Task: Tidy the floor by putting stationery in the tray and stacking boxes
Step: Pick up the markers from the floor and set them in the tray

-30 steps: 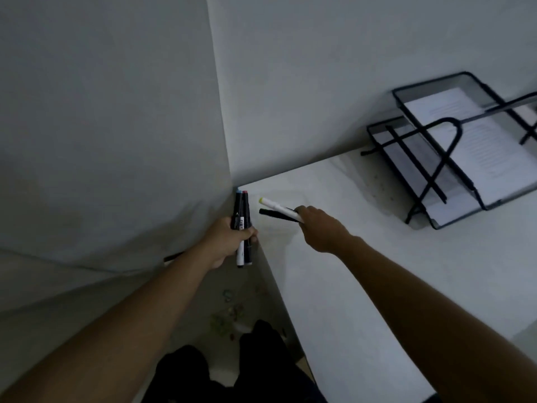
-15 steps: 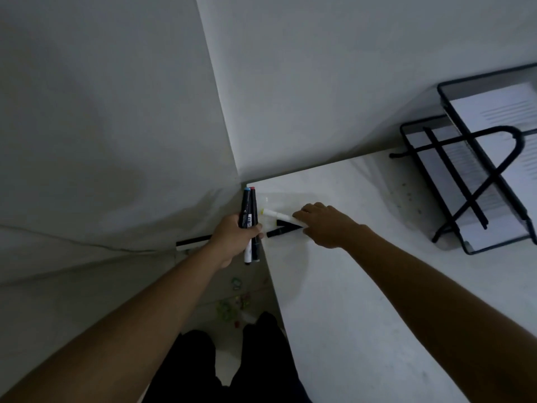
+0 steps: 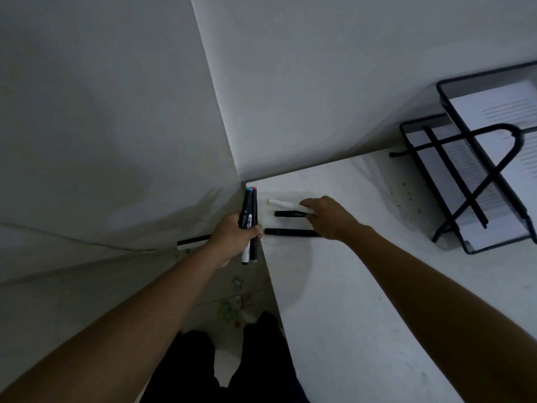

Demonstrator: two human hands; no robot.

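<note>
1. The white table (image 3: 363, 286) is filling the right of the room, pushed into the wall corner.
2. The black wire tray (image 3: 470, 181) is sitting on the table's far right part, well apart from the pens, with paper lying in it.
3. The left hand (image 3: 232, 237) is hovering just off the table's left edge, clamping a bundle of markers (image 3: 249, 219) upright in its fist.
4. The right hand (image 3: 328, 216) is reaching over the table's far left corner, fingertips touching the end of a white marker (image 3: 283, 204). I cannot tell whether it is pinching or only pressing.
5. A short black marker (image 3: 289, 213) is lying just beside the white one, and a long black pen (image 3: 290, 232) is lying nearer the table's front.
6. The loose three seem to be getting gathered. Raking them together away from the left edge should be stopping them rolling off before they go to the tray.
7. Small coloured clips (image 3: 232, 303) are lying on the floor below the table's left edge.
</note>
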